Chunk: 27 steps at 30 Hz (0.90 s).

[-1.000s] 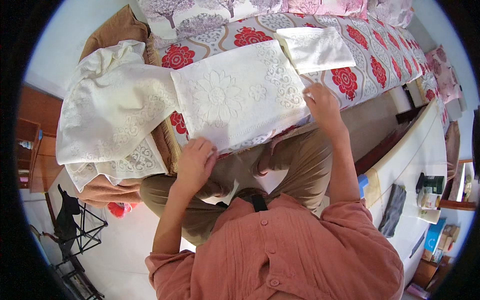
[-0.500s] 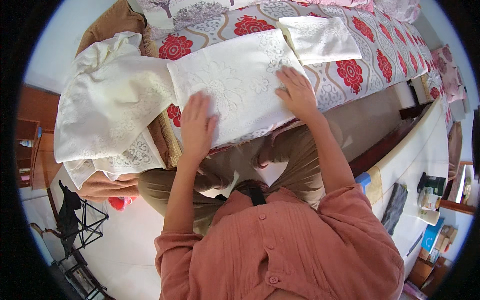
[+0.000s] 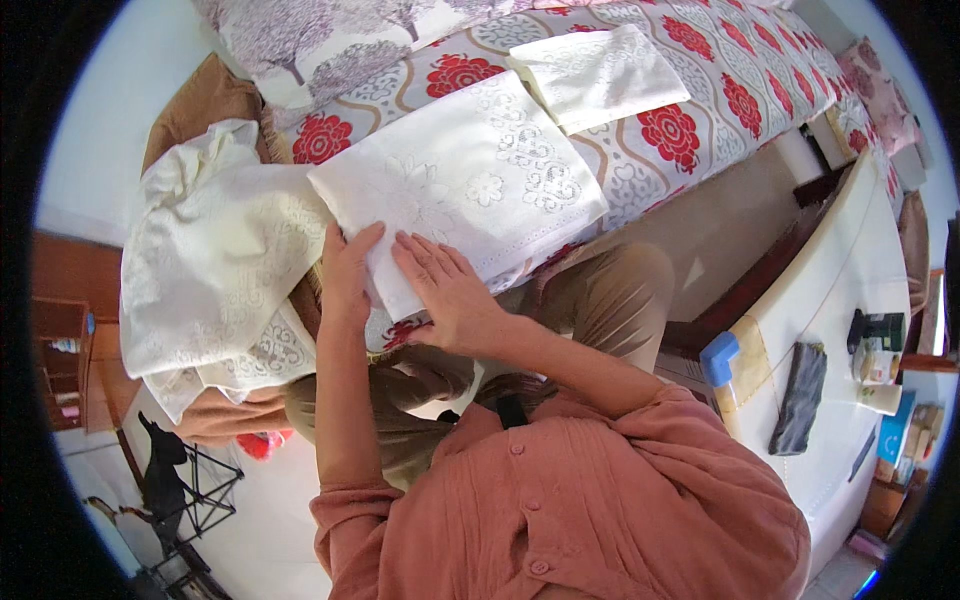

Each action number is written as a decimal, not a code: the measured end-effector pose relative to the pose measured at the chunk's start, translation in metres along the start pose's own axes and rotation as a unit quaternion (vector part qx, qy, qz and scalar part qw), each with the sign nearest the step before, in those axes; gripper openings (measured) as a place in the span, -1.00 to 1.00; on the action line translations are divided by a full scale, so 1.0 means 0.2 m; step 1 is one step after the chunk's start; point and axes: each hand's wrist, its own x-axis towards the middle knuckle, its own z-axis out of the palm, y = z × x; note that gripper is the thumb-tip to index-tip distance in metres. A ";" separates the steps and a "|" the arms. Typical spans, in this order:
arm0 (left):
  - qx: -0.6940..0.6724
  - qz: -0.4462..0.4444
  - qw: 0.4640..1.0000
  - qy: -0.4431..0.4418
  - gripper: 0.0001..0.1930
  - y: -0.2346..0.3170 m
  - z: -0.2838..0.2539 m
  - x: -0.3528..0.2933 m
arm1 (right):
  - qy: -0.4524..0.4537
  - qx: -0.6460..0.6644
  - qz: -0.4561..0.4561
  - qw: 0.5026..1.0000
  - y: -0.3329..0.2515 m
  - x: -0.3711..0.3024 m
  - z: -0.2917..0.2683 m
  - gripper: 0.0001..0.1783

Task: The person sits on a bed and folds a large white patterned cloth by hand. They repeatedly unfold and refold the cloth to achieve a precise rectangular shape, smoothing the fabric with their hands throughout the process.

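A white cloth with openwork flower patterns [image 3: 470, 165] lies folded into a flat rectangle on the bed. At its near left edge is my left hand [image 3: 346, 280], thumb on top and fingers around the edge; the fingers' undersides are hidden. Just to the right, my right hand [image 3: 455, 295] lies on the near part of the cloth, its fingers stretched out flat and pointing up and left. A smaller folded white cloth [image 3: 605, 80] rests beyond the large one. On the left, a loose, crumpled white cloth [image 3: 215, 260] hangs over a brown cover.
A patterned spread with red flowers [image 3: 670, 135] covers the bed, with a tree-print pillow [image 3: 300, 45] at the back. On the right, a white tabletop [image 3: 765, 300] with blue corner guard [image 3: 720, 358] holds a dark pouch [image 3: 798, 400]. A black folding frame [image 3: 205, 490] stands lower left.
My right hand has moved left across the folded cloth, close to my left hand. My left hand has shifted from the cloth's surface to its left edge. The view has turned slightly.
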 end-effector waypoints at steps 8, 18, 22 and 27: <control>0.143 0.109 0.945 -0.272 -0.69 0.26 0.80 0.19 | 0.375 0.473 0.296 0.741 0.33 0.01 -0.29 -0.54; 0.444 0.358 0.821 0.009 -0.55 0.01 0.57 0.99 | 0.320 0.606 0.373 0.626 0.61 -0.16 -0.42 -0.55; 0.444 0.168 0.862 -0.177 -0.55 0.10 0.54 1.06 | 0.392 0.551 0.365 0.640 0.64 -0.16 -0.41 -0.68; 0.439 0.265 0.835 -0.201 -0.60 0.06 0.68 1.06 | 0.423 0.550 0.366 0.620 0.69 -0.25 -0.42 -0.68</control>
